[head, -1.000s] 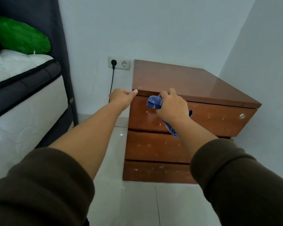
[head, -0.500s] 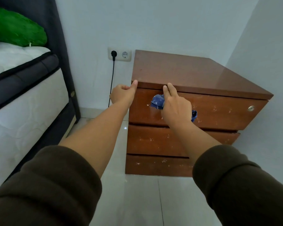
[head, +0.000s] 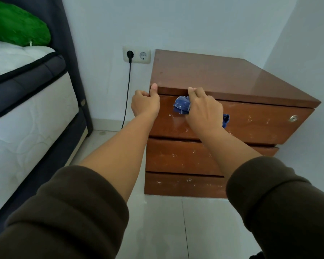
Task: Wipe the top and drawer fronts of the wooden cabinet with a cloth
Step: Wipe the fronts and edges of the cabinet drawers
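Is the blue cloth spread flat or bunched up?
Bunched up. The cloth is crumpled under the right hand, with one end showing at each side of the hand.

The cabinet [head: 223,79] is reddish-brown with white flecks on its drawer fronts. Under the right hand [head: 204,111], the cloth [head: 181,105] is blue. Left of the left hand [head: 145,104], a black cord [head: 127,94] hangs; farther left lies a green cushion [head: 17,25].

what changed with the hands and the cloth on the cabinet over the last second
The right hand slid the blue cloth a little up the top drawer front, its fingertips now at the cabinet's top edge. The left hand's thumb rose from pointing sideways to upright against the front left corner. The right hand still grips the cloth, and all the drawers stay closed.
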A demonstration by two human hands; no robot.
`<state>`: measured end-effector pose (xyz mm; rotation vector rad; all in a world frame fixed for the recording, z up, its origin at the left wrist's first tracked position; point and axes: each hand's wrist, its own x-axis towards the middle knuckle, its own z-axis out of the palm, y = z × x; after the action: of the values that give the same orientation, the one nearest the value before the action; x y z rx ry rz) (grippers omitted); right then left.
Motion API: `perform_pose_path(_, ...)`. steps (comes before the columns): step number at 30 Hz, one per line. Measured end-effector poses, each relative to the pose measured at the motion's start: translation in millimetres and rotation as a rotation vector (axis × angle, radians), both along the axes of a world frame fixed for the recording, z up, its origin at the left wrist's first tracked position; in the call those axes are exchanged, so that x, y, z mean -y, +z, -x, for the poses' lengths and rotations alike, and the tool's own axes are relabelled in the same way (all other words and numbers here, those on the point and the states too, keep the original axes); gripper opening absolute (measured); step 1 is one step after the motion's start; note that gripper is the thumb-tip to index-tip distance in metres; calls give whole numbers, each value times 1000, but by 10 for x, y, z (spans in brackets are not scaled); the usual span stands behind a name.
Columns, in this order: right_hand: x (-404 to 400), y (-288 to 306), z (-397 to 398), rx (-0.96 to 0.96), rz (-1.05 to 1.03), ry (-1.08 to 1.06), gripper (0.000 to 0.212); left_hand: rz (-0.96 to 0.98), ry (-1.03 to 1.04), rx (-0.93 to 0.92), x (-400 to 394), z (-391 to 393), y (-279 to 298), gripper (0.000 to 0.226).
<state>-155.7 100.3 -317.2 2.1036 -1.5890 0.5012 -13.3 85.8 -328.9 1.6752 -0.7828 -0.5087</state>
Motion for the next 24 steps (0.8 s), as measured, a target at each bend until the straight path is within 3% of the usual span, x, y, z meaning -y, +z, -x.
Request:
perform_pose_path(4,24,83,23,19,-21,27,50,123,163,-143,-6,202,0,38)
perform_pose_path(10,36,103,34,43,-3,62,44,142,227,-128,22,234,-5,33)
perform_pose_path(24,69,120,26,52,12,92,34,70,-11,49,47,8,-57,31)
